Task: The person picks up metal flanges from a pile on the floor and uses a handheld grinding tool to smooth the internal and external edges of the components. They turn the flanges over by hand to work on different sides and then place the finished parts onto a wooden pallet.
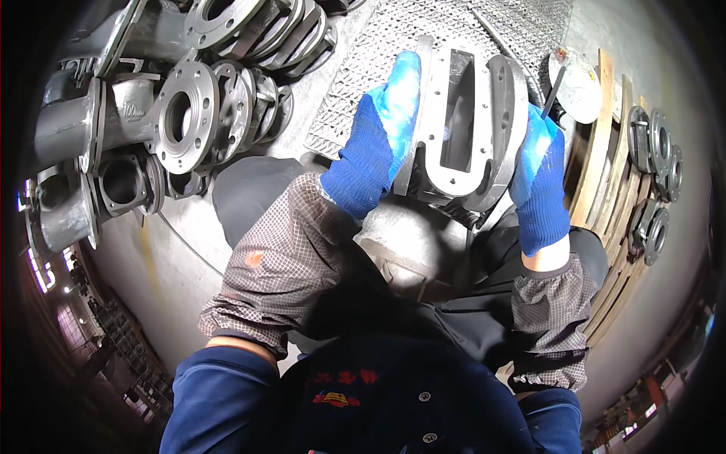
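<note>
Between my two gloved hands stands a grey cast-metal valve body (436, 144), with a long rounded slot facing up and a round flange on each side. My left hand (387, 125), in a blue glove, is closed on the left flange, its thumb side running up along the edge. The right flange has my right hand (537, 163) closed on it, fingers partly hidden behind the metal. A thin dark rod (556, 89) sticks up beside the right hand; whether that hand holds it I cannot tell. The valve body's underside is hidden.
Flanged grey valve bodies (128, 113) are stacked at the left. Ahead lies a patterned metal mat (378, 68). A whitish round object (581, 91) sits at the right, near a wooden pallet (594, 159) bearing several flanged parts (659, 140). My knees flank the work.
</note>
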`<state>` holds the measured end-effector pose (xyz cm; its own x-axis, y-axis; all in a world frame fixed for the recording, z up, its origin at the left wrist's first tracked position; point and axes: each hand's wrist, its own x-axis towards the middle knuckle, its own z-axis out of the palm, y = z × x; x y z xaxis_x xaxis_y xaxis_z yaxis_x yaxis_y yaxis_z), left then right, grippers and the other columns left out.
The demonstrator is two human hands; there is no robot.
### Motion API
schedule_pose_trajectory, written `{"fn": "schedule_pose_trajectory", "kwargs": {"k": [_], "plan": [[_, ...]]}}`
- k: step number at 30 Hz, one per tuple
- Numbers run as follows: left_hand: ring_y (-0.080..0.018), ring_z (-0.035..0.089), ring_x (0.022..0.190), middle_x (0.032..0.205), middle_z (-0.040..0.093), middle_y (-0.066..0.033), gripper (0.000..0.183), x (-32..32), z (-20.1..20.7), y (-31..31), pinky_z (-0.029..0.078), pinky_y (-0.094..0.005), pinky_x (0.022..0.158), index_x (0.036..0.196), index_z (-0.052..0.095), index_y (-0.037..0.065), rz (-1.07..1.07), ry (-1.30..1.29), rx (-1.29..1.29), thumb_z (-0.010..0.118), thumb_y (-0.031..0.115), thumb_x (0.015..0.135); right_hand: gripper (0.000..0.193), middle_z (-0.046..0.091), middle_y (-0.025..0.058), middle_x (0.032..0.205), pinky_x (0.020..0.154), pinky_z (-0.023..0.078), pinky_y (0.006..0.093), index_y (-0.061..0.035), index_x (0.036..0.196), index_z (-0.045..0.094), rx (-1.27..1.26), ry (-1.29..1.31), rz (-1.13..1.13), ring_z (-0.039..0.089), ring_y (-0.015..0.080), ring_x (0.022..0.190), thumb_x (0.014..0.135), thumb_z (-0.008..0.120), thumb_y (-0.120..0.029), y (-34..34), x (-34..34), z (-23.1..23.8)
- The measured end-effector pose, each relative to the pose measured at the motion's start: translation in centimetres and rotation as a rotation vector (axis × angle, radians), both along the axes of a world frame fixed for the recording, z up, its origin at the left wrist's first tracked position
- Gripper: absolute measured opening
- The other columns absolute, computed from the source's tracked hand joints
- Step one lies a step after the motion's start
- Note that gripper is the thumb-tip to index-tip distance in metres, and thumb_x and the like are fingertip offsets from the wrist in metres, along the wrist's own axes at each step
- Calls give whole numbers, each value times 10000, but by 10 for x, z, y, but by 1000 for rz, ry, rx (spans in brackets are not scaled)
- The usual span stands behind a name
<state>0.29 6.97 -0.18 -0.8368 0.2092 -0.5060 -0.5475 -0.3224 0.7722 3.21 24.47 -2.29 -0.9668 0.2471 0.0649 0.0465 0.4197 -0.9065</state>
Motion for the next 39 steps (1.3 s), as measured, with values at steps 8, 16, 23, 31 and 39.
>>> {"fn": "schedule_pose_trajectory", "kwargs": {"k": [8,16,23,31,39], "plan": [[-154,627,820,1020,595,-129,458,-10,3,-3,553,-281,667,1192,442,-14,-90,107,-142,395,370,945,284,603,63,754,623,441,272,32,899,618,-477,-228,-109,548,114,673,901,425,-176,-5,-7,0],[-200,620,845,1039,584,-120,459,-3,-9,-3,553,-335,675,1178,476,63,12,28,169,424,437,918,234,604,48,758,603,447,271,-3,860,617,-879,-225,-311,551,125,655,888,470,-183,-20,-2,3],[-181,615,873,1057,589,-110,444,21,-12,-22,532,-304,745,1205,478,51,-12,-38,194,394,398,942,258,591,44,767,617,457,275,0,914,590,-556,-193,-82,560,114,683,901,463,-224,-21,19,-15],[-202,629,629,823,635,-121,529,44,5,-45,541,-287,548,1014,593,-14,15,193,76,516,488,867,267,628,146,874,672,484,307,39,1042,550,-142,-170,296,614,221,771,807,545,-88,-29,31,-5],[-178,599,806,918,618,-90,367,30,4,-35,494,-301,739,1013,593,9,49,266,166,550,348,877,301,636,138,910,718,480,304,45,1092,548,334,19,452,611,202,806,818,540,-81,-12,9,-5]]}}
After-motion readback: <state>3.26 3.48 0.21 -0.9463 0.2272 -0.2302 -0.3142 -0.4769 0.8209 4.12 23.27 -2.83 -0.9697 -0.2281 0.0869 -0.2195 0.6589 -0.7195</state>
